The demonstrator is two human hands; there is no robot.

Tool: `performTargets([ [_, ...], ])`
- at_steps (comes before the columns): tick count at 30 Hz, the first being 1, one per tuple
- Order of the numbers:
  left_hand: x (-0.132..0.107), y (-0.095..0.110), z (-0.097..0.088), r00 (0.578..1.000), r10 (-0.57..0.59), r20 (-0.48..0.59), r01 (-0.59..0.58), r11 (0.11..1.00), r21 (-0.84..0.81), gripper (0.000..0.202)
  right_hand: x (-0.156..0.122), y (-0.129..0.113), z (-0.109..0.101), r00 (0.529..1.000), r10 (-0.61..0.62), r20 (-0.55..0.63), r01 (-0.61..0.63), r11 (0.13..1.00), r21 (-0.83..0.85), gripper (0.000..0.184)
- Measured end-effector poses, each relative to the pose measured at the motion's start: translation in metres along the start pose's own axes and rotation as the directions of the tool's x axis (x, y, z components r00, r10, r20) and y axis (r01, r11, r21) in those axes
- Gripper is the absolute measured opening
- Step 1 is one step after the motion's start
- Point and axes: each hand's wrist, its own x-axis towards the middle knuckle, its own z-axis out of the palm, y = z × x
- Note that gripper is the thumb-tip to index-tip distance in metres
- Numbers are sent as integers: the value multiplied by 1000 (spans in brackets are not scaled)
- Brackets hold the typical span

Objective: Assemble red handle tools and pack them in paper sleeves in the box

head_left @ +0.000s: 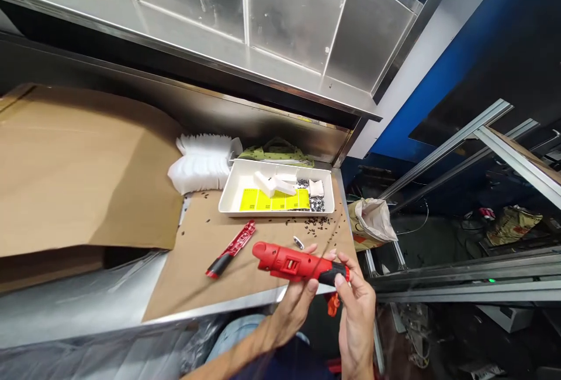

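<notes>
The red tool (304,262) is over the table's (193,286) near edge, by the right corner. The left hand (297,304) holds its middle; the right hand (357,299) grips its black end. Its long body goes sideways, round red end pointing left. It looks hard, light and smooth, so the black part seems best to hold. A white tray (276,214) sits near the far edge.

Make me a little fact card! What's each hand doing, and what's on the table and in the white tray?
Left hand: holding the middle of the red casing
Right hand: holding the casing's black end
Table: slimmer red-and-black piece, scattered dark bits
White tray: yellow sheet, white blocks, small dark parts
Left side: big cardboard box
</notes>
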Motion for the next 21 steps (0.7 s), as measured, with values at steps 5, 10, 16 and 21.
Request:
performTargets([
  [5, 7, 8, -18, 1000, 28, -6, -26, 977, 210, 52, 11, 4, 14, 998, 9, 61, -8, 1000, -13, 39],
  [10, 16, 11, -31, 991, 134, -28, -123, 961, 246, 48, 20, 5, 27, 994, 5, 113, -2, 1000, -28, 37],
  [16, 25, 10, -46, 980, 199, 0, -190, 935, 300, 47, 34, 1, 43, 977, -35, 211, 45, 998, -43, 31],
  [21, 23, -6, -55, 968, 248, -33, -222, 911, 347, 45, 42, 2, 48, 968, -3, 249, 17, 998, -56, 30],
])
